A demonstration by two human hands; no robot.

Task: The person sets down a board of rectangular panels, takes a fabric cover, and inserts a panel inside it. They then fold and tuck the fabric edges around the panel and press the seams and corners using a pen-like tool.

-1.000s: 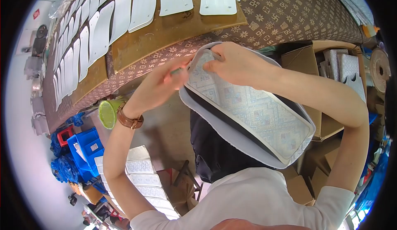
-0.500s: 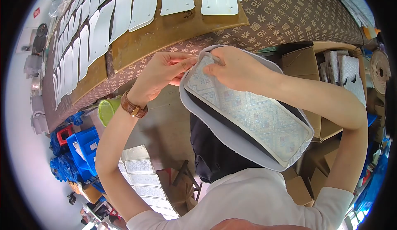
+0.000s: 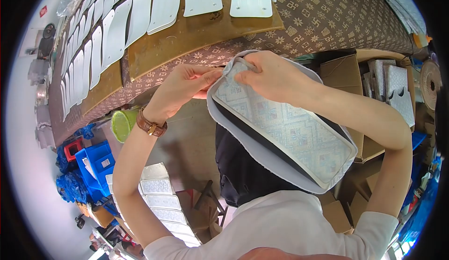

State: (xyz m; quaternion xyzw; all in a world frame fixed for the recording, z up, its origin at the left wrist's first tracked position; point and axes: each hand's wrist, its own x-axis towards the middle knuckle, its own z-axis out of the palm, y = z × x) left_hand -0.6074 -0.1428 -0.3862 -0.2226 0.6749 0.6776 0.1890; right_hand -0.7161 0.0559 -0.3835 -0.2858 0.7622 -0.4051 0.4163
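Gripping a long, pale, patterned fabric panel [image 3: 292, 131] over the black-clothed lap [image 3: 236, 176] with the right hand [image 3: 276, 75], pinching its far corner with the left hand [image 3: 180, 89]; apparently adjusting the edge, next needing steady holding.

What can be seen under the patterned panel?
Along the lower-left edge of the patterned panel, a dark band and grey fabric show. What lies beneath the panel's middle is covered.
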